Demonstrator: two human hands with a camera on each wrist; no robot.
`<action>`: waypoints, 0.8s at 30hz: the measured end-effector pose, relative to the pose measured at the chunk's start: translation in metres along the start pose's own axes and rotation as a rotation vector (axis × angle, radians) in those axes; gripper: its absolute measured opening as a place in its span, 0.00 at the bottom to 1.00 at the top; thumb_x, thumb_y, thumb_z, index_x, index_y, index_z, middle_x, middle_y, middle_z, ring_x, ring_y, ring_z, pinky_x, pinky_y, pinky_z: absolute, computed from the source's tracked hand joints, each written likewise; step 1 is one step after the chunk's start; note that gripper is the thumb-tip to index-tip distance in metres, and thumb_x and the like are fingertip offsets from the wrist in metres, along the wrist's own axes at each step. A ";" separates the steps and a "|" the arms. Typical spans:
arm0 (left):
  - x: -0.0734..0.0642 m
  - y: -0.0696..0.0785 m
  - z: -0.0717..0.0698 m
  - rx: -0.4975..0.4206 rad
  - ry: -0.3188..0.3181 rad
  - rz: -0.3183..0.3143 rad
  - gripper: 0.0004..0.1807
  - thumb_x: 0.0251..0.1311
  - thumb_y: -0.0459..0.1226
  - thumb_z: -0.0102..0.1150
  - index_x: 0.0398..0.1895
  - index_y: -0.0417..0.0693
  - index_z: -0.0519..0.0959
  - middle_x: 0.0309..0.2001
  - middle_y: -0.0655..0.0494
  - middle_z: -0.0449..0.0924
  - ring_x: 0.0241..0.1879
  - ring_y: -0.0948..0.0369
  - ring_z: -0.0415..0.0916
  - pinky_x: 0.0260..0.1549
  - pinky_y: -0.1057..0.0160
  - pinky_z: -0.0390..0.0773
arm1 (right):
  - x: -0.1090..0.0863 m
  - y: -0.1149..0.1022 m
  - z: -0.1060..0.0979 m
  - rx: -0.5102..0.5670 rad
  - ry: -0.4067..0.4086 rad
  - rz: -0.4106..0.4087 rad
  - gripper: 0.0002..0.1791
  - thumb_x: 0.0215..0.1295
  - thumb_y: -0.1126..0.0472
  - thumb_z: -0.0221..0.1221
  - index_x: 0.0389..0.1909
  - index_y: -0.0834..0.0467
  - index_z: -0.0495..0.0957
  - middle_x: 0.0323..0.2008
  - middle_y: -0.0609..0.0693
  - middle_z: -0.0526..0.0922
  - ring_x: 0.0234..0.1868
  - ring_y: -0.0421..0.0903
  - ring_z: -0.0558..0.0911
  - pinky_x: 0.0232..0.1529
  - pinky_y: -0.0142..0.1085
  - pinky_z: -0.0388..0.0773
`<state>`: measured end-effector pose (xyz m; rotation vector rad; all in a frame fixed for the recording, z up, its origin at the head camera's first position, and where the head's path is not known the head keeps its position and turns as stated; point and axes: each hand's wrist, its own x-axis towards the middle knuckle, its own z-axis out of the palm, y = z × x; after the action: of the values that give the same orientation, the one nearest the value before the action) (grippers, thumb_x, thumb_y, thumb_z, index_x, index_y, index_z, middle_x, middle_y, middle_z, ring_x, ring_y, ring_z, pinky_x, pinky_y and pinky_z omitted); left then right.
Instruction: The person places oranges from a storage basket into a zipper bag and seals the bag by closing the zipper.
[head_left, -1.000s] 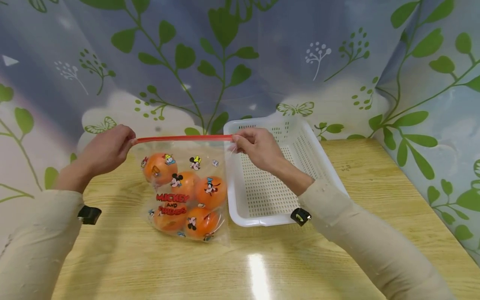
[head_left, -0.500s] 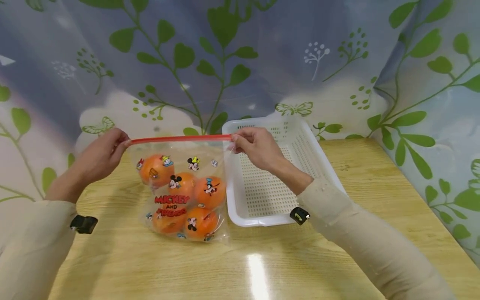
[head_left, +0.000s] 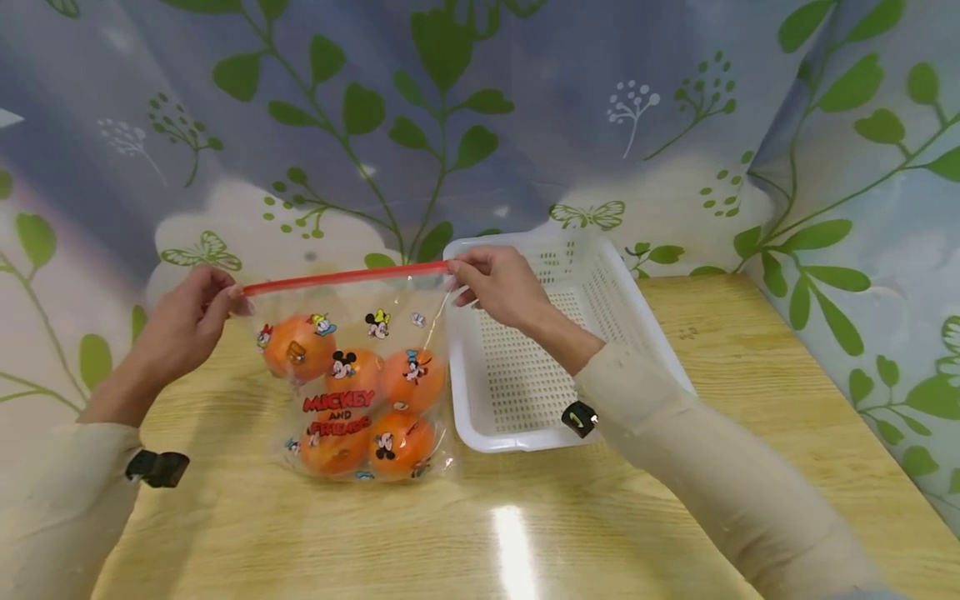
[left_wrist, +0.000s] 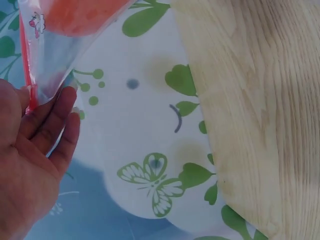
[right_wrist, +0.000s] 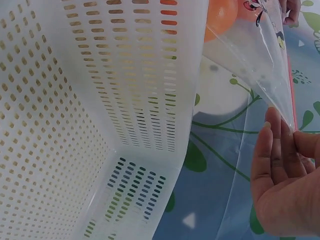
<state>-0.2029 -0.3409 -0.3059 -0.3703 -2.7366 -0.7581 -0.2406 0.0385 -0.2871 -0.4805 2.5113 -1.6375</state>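
A clear zip bag [head_left: 352,317] printed with cartoon characters and red lettering holds several orange fruits [head_left: 401,442]. Its red zip strip [head_left: 345,277] is stretched straight between two hands, the left end slightly lower. My left hand [head_left: 187,321] pinches the strip's left corner between thumb and fingers, as the left wrist view also shows at the bag's corner [left_wrist: 47,85]. At the other corner my right hand [head_left: 498,283] grips the strip, in front of the white basket's left rim. In the right wrist view the bag's edge [right_wrist: 272,75] runs taut from the right hand's fingers.
A white perforated plastic basket [head_left: 465,417] stands on the wooden table [head_left: 360,542], just right of the bag, with nothing in its visible floor. Behind the table hangs a leaf-patterned cloth [head_left: 517,150]. Each wrist wears a black camera [head_left: 157,468].
The bag and both hands have shifted left. My left hand has also lowered, tilting the zip strip, while my right hand has risen slightly. The basket has stayed in place.
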 end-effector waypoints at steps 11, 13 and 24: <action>0.005 -0.010 -0.003 0.068 -0.016 0.016 0.14 0.74 0.42 0.40 0.46 0.38 0.68 0.28 0.46 0.73 0.17 0.58 0.60 0.18 0.61 0.61 | 0.005 -0.001 0.002 -0.014 -0.006 0.000 0.11 0.71 0.58 0.54 0.43 0.59 0.82 0.33 0.51 0.85 0.35 0.51 0.84 0.31 0.36 0.78; 0.006 -0.010 -0.001 0.057 -0.029 -0.010 0.16 0.74 0.43 0.39 0.47 0.38 0.67 0.28 0.44 0.73 0.17 0.56 0.60 0.17 0.60 0.60 | 0.005 -0.001 0.002 -0.001 -0.008 0.012 0.11 0.71 0.58 0.53 0.43 0.59 0.81 0.33 0.51 0.84 0.36 0.53 0.84 0.31 0.36 0.79; 0.000 -0.012 0.001 -0.095 -0.013 -0.120 0.22 0.72 0.50 0.39 0.52 0.40 0.66 0.33 0.45 0.83 0.35 0.65 0.78 0.29 0.72 0.71 | 0.006 -0.002 0.009 0.028 -0.039 0.049 0.11 0.72 0.58 0.52 0.46 0.59 0.78 0.37 0.52 0.83 0.39 0.55 0.83 0.32 0.38 0.80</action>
<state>-0.2070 -0.3503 -0.3126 -0.2328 -2.7621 -0.9215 -0.2440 0.0279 -0.2882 -0.4400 2.4484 -1.6276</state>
